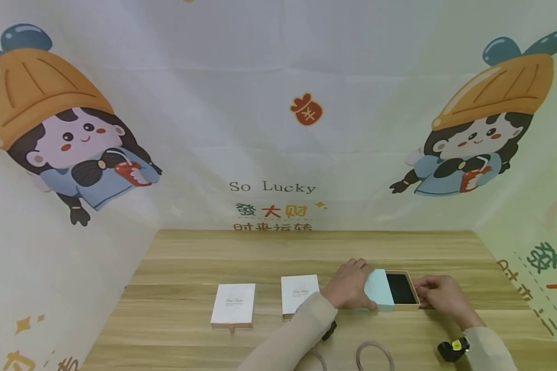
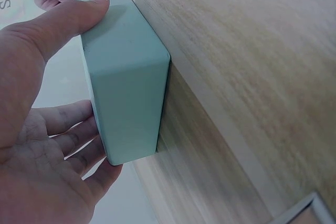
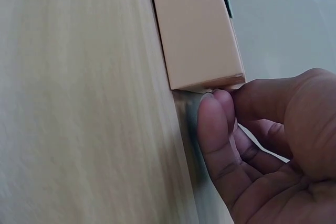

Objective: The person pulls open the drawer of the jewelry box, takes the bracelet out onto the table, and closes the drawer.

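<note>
A light teal box sleeve (image 1: 379, 287) lies on the wooden table, right of centre, with a peach-edged drawer (image 1: 415, 297) slid partway out of its right side. Black lining (image 1: 401, 288) shows inside the drawer. My left hand (image 1: 350, 286) grips the sleeve from the left, thumb on the near side and fingers on the far side. In the left wrist view the sleeve (image 2: 128, 98) stands between thumb and fingers. My right hand (image 1: 443, 296) is at the drawer's outer end, thumb and forefinger pinching together there. The right wrist view shows the drawer's plain peach side (image 3: 197, 30); what the fingertips pinch is hidden.
Two white lidded boxes with small print stand to the left: one box (image 1: 233, 305) with a small tab at its front, another box (image 1: 299, 292) partly behind my left forearm. A looped clear cable (image 1: 375, 344) lies near the front. A printed cloth (image 1: 274, 129) hangs behind the table.
</note>
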### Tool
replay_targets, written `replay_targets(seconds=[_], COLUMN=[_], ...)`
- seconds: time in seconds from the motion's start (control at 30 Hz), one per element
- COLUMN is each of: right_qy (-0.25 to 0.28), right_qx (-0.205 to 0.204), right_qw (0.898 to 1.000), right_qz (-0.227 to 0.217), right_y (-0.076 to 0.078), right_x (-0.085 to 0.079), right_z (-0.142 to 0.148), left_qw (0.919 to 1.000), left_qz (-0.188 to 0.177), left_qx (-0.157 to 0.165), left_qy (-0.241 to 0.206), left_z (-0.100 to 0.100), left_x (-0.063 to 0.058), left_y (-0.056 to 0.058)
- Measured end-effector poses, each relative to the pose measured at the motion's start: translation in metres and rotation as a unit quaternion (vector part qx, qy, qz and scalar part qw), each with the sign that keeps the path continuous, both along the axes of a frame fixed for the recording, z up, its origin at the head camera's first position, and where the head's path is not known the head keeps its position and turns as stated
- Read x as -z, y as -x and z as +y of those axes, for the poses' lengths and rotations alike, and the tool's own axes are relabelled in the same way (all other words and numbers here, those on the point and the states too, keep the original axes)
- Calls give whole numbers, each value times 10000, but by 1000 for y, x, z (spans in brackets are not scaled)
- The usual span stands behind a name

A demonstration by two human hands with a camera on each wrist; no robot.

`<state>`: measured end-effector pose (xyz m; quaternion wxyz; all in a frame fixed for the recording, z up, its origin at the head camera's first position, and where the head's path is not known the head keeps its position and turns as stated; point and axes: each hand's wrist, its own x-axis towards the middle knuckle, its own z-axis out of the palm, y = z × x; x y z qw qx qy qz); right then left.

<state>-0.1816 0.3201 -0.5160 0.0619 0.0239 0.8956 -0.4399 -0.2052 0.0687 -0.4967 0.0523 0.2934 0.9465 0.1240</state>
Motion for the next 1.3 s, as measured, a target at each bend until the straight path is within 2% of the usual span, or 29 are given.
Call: replay_targets(seconds=[0.37,1.0,1.3], right_qy=[88,505,441], right_qx=[-65,-170,-231], right_qw=[9997,9986,9987], right_qz=[198,41,61], right_y=[0,1,1], right_x=[5,6,5], right_z=[-8,-38,-49], left_qw=[10000,9999,9998], left_qz=[-50,-25,-126], left_qx=[-50,-101,-117], left_qy=[-68,-27,-33], left_z=[-1,1,2], left_x=[0,-2,-1], left_y=[0,0,0])
